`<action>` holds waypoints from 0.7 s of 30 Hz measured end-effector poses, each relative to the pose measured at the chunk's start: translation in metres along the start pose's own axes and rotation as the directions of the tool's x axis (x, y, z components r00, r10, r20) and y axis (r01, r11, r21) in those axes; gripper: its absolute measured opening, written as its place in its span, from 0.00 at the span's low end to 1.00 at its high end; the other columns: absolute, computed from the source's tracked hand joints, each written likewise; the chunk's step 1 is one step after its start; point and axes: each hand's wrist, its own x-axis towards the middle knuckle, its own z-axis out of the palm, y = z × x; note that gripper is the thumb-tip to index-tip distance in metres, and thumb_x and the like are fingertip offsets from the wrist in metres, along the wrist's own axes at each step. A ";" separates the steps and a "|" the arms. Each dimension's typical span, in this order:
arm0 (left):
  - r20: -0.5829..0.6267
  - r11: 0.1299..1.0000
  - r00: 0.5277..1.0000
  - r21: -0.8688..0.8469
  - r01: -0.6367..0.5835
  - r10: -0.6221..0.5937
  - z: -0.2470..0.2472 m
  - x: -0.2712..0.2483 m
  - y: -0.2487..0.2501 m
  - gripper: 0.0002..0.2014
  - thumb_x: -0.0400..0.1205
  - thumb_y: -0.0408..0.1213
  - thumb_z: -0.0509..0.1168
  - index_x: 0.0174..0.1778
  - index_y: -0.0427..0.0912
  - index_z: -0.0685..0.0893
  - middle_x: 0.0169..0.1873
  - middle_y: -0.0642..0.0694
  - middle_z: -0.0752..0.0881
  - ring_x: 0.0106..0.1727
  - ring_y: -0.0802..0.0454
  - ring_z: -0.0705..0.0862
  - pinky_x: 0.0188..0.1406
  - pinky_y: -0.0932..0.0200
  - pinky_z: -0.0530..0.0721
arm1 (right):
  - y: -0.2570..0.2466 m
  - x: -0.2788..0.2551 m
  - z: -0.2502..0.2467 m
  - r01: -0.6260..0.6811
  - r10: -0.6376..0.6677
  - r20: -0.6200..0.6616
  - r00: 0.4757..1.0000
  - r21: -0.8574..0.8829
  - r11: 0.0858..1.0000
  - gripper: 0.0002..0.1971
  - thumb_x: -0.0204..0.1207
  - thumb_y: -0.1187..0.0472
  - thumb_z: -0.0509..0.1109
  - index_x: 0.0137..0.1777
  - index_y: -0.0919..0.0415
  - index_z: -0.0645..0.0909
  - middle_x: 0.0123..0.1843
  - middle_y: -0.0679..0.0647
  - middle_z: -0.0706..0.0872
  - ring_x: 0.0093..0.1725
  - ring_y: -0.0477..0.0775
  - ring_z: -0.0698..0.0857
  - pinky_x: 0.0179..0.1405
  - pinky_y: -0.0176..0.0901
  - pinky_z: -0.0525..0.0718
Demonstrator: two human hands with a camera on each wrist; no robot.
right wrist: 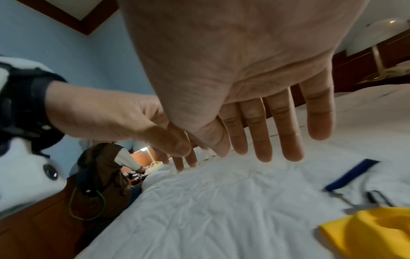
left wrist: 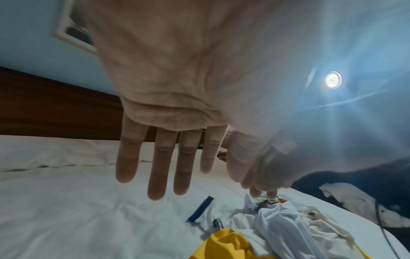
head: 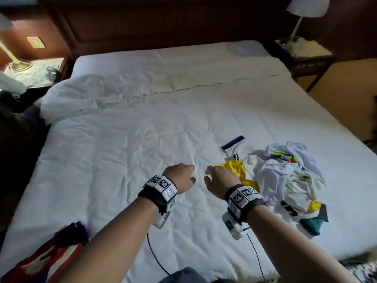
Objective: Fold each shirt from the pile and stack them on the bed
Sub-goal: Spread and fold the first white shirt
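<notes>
Above the rumpled white bed (head: 126, 139), the left hand (head: 180, 176) and right hand (head: 221, 180) hover side by side, fingers relaxed, grasping nothing. Just right of them lies the loose pile of white and yellow shirts (head: 285, 180), unfolded, probably about to be picked from.

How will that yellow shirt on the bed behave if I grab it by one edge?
The yellow shirt lies crumpled in soft folds, so it will likely hang limp. Its sheen suggests slippery fabric. It overlaps the pile, so neighbours may drag along.
</notes>
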 end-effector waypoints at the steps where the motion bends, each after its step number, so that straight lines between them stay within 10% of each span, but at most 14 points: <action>1: 0.007 1.000 1.000 0.012 -0.021 0.021 -0.006 0.018 0.022 0.21 0.88 0.50 0.59 0.77 0.47 0.75 0.72 0.41 0.81 0.69 0.37 0.82 0.66 0.46 0.81 | 0.026 0.004 -0.007 -0.012 0.012 0.012 1.000 -0.017 1.000 0.14 0.84 0.52 0.61 0.64 0.54 0.81 0.60 0.55 0.87 0.61 0.63 0.86 0.53 0.49 0.83; 8: 0.078 0.992 0.990 0.028 -0.123 0.121 -0.024 0.136 0.146 0.22 0.85 0.46 0.63 0.76 0.50 0.77 0.70 0.41 0.83 0.67 0.36 0.84 0.65 0.46 0.83 | 0.197 0.054 -0.013 -0.170 0.182 0.104 0.978 -0.113 0.979 0.10 0.81 0.60 0.62 0.55 0.59 0.84 0.58 0.60 0.88 0.58 0.67 0.88 0.49 0.50 0.85; 15: 0.150 0.977 0.969 0.050 -0.208 0.199 -0.006 0.212 0.213 0.22 0.84 0.41 0.62 0.76 0.51 0.77 0.70 0.40 0.83 0.67 0.36 0.83 0.64 0.45 0.84 | 0.343 0.104 0.032 -0.222 0.269 0.199 0.942 -0.228 0.948 0.26 0.84 0.58 0.60 0.83 0.51 0.67 0.84 0.58 0.64 0.81 0.65 0.66 0.74 0.68 0.73; 21: 0.221 0.985 0.960 -0.057 -0.165 0.174 0.020 0.232 0.227 0.20 0.83 0.43 0.65 0.73 0.49 0.80 0.66 0.41 0.85 0.64 0.38 0.85 0.61 0.46 0.86 | 0.374 0.103 0.039 -0.218 0.224 0.035 0.974 -0.120 0.969 0.13 0.85 0.47 0.60 0.57 0.45 0.86 0.65 0.45 0.84 0.74 0.54 0.74 0.78 0.67 0.55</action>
